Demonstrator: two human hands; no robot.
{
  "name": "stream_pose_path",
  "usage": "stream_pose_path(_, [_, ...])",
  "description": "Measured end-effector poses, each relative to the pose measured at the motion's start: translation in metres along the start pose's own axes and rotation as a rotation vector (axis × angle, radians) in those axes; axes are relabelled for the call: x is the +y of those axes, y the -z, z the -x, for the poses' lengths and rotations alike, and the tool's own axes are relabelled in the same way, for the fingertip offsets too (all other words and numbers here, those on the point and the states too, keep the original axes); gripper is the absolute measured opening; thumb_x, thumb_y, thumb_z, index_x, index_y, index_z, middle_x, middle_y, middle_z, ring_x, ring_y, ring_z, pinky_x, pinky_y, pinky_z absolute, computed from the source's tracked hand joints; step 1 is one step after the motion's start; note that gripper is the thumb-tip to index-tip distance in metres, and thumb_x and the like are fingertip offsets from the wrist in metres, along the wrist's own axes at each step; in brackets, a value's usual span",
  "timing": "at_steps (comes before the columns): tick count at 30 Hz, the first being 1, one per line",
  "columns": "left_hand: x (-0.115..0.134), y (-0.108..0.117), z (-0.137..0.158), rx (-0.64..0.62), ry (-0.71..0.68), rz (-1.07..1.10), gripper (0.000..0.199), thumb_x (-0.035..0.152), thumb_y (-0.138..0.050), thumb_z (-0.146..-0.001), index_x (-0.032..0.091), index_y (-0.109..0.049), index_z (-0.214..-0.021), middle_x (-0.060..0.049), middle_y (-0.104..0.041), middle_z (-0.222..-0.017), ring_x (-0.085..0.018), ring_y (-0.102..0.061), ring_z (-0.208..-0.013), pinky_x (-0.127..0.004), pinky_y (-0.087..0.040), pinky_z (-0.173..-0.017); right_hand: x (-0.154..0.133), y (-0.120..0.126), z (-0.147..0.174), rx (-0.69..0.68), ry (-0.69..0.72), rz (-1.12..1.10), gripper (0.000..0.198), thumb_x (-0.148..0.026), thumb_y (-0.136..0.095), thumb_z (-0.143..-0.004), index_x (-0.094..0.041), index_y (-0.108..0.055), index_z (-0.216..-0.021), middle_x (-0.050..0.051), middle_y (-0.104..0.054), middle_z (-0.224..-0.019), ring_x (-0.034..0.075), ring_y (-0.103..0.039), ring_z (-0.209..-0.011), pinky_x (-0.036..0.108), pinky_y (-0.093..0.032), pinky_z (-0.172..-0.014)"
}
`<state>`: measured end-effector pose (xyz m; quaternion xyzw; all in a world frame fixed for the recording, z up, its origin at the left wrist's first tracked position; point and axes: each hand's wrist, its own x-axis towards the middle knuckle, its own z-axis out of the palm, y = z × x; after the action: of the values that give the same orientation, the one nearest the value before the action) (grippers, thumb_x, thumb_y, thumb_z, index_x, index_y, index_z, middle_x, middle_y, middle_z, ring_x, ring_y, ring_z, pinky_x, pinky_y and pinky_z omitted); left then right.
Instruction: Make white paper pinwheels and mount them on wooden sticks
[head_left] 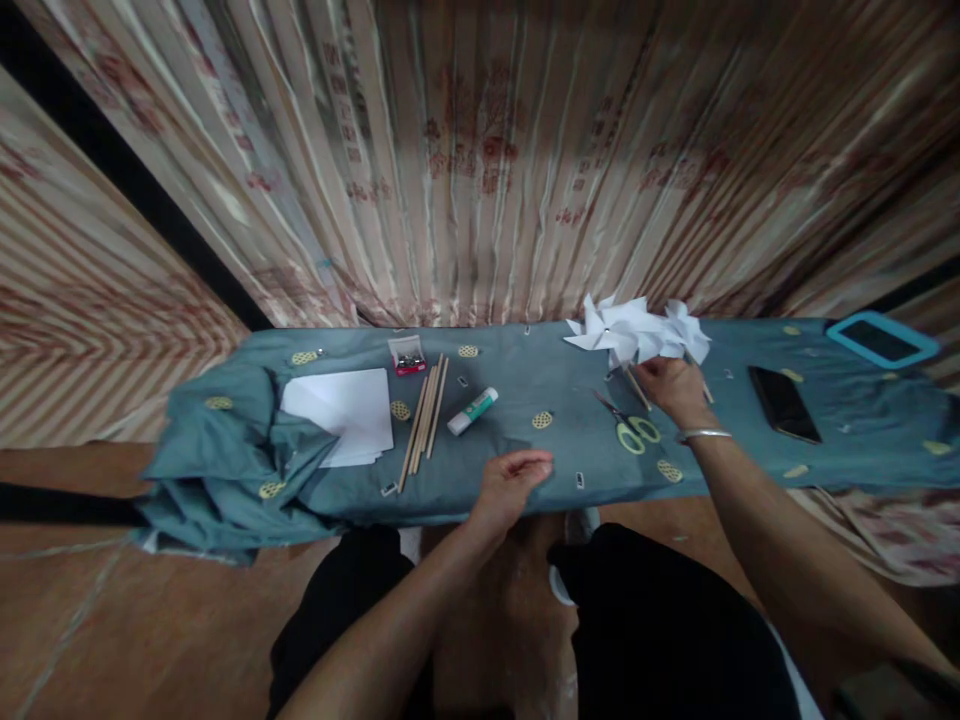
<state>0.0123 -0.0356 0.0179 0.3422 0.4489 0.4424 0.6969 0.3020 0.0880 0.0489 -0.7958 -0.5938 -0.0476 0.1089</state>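
Over the front edge of the cloth-covered table, my left hand [514, 482] hovers with its fingers loosely bent and a small gap at the tips; nothing shows in it. My right hand [673, 388], with a bangle on the wrist, is closed at the white paper pinwheels [626, 328], its fingers on a pinwheel by its stick. The pinwheels overlap at the back of the table, and their wooden sticks [637, 388] point toward me. How the fingertips grip is partly hidden. Scissors with yellow-green handles [636, 432] lie left of my right hand.
A glue stick [472, 411], several loose wooden sticks [424, 420], a small box of metal pins [408, 357] and white paper sheets [349, 405] lie to the left. A black phone [784, 403] and a blue-framed tablet [883, 340] lie right. A curtain [480, 160] hangs behind.
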Motion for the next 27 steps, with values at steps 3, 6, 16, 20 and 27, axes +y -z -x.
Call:
stream_pose_path(3, [-0.004,0.009,0.005,-0.011,-0.047,-0.041,0.030,0.037,-0.079,-0.058,0.017,-0.077,-0.080,-0.006,-0.073,-0.078,-0.017,-0.063,-0.075,-0.031,-0.048,-0.076,-0.024,0.007,0.033,-0.004,0.021,-0.083,0.030,-0.032,-0.055,-0.086,-0.014,-0.075,-0.099,0.015,-0.075,-0.094,0.028,-0.069,-0.085,0.031,-0.045,-0.068])
stream_pose_path(6, [0.001,0.020,0.011,0.006,-0.118,-0.083,0.029,0.037,-0.079,-0.058,0.018,-0.077,-0.080,-0.004,-0.072,-0.074,-0.015,-0.061,-0.070,-0.028,-0.047,-0.071,-0.060,0.008,0.075,-0.024,0.055,-0.294,0.027,-0.031,-0.055,-0.085,-0.017,-0.076,-0.092,0.010,-0.076,-0.088,0.025,-0.070,-0.081,0.029,-0.045,-0.066])
stream_pose_path(16, [0.019,0.066,0.028,0.240,-0.317,-0.269,0.030,0.038,-0.072,-0.064,0.017,-0.077,-0.085,-0.006,-0.074,-0.078,-0.015,-0.064,-0.069,-0.027,-0.051,-0.069,-0.142,-0.005,0.152,-0.165,0.452,-0.397,0.024,-0.027,-0.049,-0.092,-0.023,-0.073,-0.096,0.004,-0.076,-0.098,0.019,-0.069,-0.092,0.025,-0.047,-0.078])
stream_pose_path(20, [0.027,0.081,0.033,0.261,-0.337,-0.438,0.031,0.037,-0.067,-0.069,0.016,-0.076,-0.090,-0.006,-0.074,-0.078,-0.015,-0.065,-0.067,-0.027,-0.051,-0.065,-0.156,-0.002,0.153,-0.184,0.495,-0.368,0.024,-0.024,-0.049,-0.093,-0.021,-0.072,-0.097,0.008,-0.075,-0.099,0.021,-0.067,-0.094,0.028,-0.045,-0.081])
stream_pose_path(27, [0.088,0.144,0.028,0.339,-0.420,-0.926,0.012,0.025,-0.065,-0.070,0.020,-0.076,-0.074,-0.005,-0.075,-0.083,-0.021,-0.066,-0.081,-0.036,-0.051,-0.084,-0.152,0.011,0.158,-0.216,0.534,-0.310,0.025,-0.023,-0.047,-0.094,-0.019,-0.072,-0.098,0.008,-0.074,-0.097,0.021,-0.066,-0.095,0.026,-0.043,-0.081])
